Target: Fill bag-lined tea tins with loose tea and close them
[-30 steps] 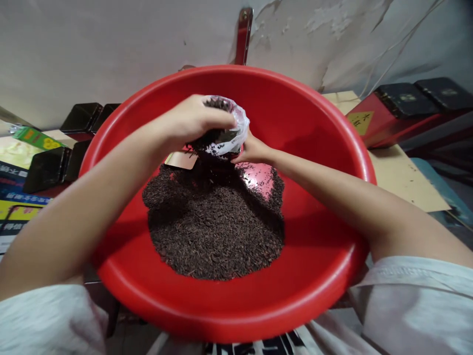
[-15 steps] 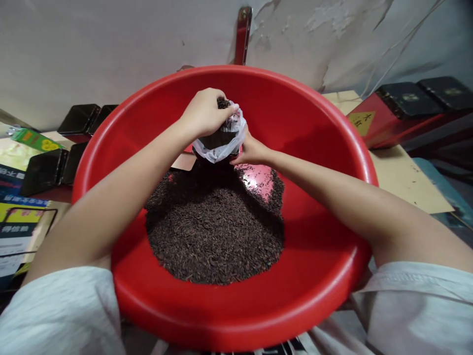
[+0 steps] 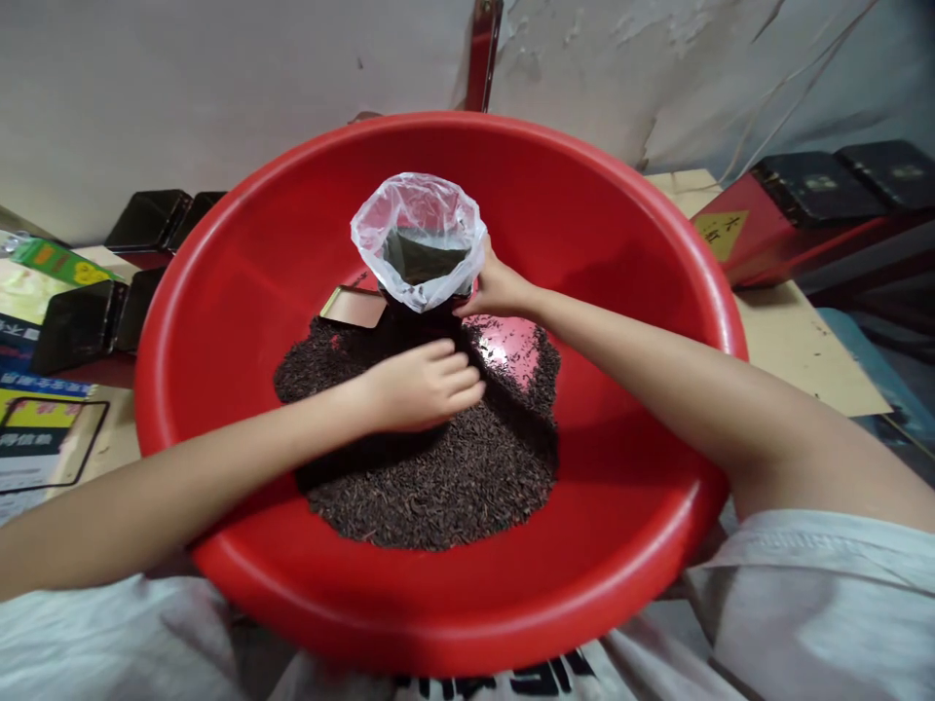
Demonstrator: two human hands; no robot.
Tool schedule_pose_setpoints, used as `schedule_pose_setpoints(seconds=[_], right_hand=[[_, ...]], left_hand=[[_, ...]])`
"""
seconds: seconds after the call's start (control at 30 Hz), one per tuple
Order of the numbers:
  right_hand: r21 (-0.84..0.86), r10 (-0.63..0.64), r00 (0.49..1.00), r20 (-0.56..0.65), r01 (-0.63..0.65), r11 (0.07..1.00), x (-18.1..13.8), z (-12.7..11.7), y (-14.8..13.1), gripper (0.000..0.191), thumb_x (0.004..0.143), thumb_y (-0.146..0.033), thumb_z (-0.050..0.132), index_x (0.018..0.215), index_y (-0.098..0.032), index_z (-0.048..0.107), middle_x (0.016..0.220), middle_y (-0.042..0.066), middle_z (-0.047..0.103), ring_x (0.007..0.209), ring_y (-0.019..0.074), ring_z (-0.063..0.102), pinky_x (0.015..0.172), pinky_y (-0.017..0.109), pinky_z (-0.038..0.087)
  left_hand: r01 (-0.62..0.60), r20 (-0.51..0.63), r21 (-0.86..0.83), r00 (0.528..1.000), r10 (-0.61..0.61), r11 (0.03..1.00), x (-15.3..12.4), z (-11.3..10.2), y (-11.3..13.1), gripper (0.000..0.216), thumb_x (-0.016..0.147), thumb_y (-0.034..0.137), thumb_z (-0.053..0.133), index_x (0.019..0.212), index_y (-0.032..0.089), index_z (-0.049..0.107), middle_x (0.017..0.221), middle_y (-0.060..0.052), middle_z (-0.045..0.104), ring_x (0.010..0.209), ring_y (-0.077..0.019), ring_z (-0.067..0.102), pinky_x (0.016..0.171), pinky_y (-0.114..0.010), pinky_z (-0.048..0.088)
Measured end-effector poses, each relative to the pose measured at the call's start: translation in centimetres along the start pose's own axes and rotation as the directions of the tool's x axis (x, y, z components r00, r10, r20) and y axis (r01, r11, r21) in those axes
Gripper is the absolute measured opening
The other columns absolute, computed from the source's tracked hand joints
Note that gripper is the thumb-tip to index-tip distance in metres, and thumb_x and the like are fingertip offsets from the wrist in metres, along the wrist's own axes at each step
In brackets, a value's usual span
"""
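A tin lined with a clear plastic bag (image 3: 420, 195) stands at the back of the pile of dark dried tea leaves (image 3: 438, 487). Wrapped round the tin's right side is my right hand (image 3: 501, 282). Just in front of the tin, my left hand (image 3: 430, 385) is over the leaves with its fingers apart and slightly bent; its palm is hidden. Inside the bag, the dark leaves' level cannot be made out. A small rectangular lid (image 3: 355, 306) lies on the left edge of the pile.
A large red basin (image 3: 628, 555) surrounds the leaves. Black-lidded tins (image 3: 814, 190) stand at the right, with more dark tins (image 3: 80, 326) at the left. A green packet (image 3: 62, 261) lies among printed papers. Behind rises a peeling wall (image 3: 292, 68).
My left hand has come down from the bag's mouth to the leaves, letting go of the tea it held. The bag's opening now shows fully. My right hand keeps its grip.
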State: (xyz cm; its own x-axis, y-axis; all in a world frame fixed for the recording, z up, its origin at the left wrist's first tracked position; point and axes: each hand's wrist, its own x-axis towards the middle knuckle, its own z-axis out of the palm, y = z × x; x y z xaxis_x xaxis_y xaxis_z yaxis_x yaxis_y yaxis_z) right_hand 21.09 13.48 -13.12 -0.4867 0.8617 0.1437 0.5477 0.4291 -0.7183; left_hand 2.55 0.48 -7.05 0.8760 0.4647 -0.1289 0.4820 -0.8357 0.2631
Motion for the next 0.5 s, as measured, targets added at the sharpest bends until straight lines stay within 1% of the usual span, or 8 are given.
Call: schedule_pose_setpoints(seconds=[0.03,0.07,0.1,0.17,0.27,0.37,0.43,0.5], right_hand=[[-0.011,0.006,1.0,0.004,-0.006,1.0,0.1,0.0,0.1,0.115,0.048,-0.021,0.078,0.144,-0.014,0.014,0.144,0.017,0.033,0.131,0.0368,0.041,0.113,0.049,0.031],[-0.02,0.011,1.0,0.008,-0.011,1.0,0.1,0.0,0.1,0.116,0.049,-0.021,0.078,0.144,-0.014,0.013,0.145,0.018,0.031,0.129,0.0368,0.042,0.112,0.049,0.032],[-0.024,0.01,1.0,0.01,-0.01,1.0,0.2,0.0,0.1,0.115,0.049,-0.021,0.078,0.144,-0.014,0.013,0.146,0.018,0.03,0.129,0.0367,0.043,0.112,0.049,0.033],[-0.03,0.007,1.0,0.013,-0.007,1.0,0.2,0.0,0.1,0.115,0.05,-0.022,0.078,0.144,-0.015,0.013,0.146,0.018,0.03,0.128,0.0365,0.045,0.112,0.049,0.034],[-0.032,0.013,1.0,0.013,-0.012,0.999,0.2,-0.1,0.1,0.114,0.05,-0.021,0.077,0.144,-0.015,0.013,0.144,0.018,0.032,0.126,0.0358,0.046,0.111,0.048,0.034],[-0.036,0.006,1.0,0.013,-0.005,0.999,0.2,-0.1,0.2,0.113,0.05,-0.021,0.077,0.143,-0.013,0.015,0.144,0.019,0.031,0.129,0.0347,0.043,0.111,0.046,0.035],[-0.044,0.006,1.0,0.012,-0.006,0.999,0.2,-0.1,0.1,0.111,0.05,-0.021,0.077,0.143,-0.014,0.017,0.144,0.018,0.031,0.129,0.0349,0.043,0.11,0.046,0.037],[-0.055,0.025,1.0,0.009,-0.024,0.998,0.1,-0.2,-0.1,0.11,0.05,-0.021,0.077,0.142,-0.017,0.018,0.144,0.017,0.032,0.127,0.0358,0.045,0.108,0.048,0.039]], left_hand=[[0.017,0.138,-0.025,0.99,-0.013,1.0,-0.5,1.7,-0.2,0.032,0.088,0.035,0.052,0.112,0.017,0.063,0.118,-0.014,0.064,0.115,-0.0281,0.055,0.105,-0.041,0.034],[0.101,0.208,-0.056,0.974,-0.087,0.993,-0.9,3.4,-0.7,0.051,0.083,0.046,0.059,0.123,0.015,0.057,0.133,-0.018,0.054,0.125,-0.0331,0.048,0.108,-0.043,0.031],[0.237,0.243,-0.083,0.947,-0.211,0.968,-1.2,4.8,-1.4,0.073,0.077,0.054,0.064,0.136,0.015,0.046,0.146,-0.021,0.039,0.135,-0.0378,0.035,0.111,-0.047,0.026],[0.441,0.274,-0.162,0.879,-0.389,0.883,-1.1,6.9,-2.9,0.096,0.074,0.061,0.063,0.148,0.015,0.023,0.154,-0.022,0.017,0.143,-0.0383,0.016,0.114,-0.049,0.019],[0.596,0.312,-0.3,0.799,-0.514,0.745,0.5,8.5,-4.5,0.109,0.072,0.066,0.06,0.151,0.012,0.008,0.157,-0.022,0.006,0.145,-0.0355,0.007,0.116,-0.045,0.017],[0.637,0.288,-0.357,0.771,-0.568,0.683,2.4,9.4,-4.4,0.113,0.065,0.069,0.063,0.15,0.012,0.013,0.156,-0.021,0.008,0.145,-0.0369,0.007,0.116,-0.046,0.015],[0.631,0.243,-0.366,0.774,-0.585,0.684,3.1,9.5,-4.0,0.111,0.061,0.069,0.066,0.147,0.013,0.025,0.152,-0.021,0.023,0.141,-0.038,0.019,0.115,-0.047,0.019],[0.624,0.244,-0.391,0.779,-0.577,0.676,3.3,9.3,-3.7,0.104,0.057,0.069,0.069,0.139,0.012,0.038,0.141,-0.021,0.04,0.132,-0.0376,0.037,0.11,-0.045,0.029]])
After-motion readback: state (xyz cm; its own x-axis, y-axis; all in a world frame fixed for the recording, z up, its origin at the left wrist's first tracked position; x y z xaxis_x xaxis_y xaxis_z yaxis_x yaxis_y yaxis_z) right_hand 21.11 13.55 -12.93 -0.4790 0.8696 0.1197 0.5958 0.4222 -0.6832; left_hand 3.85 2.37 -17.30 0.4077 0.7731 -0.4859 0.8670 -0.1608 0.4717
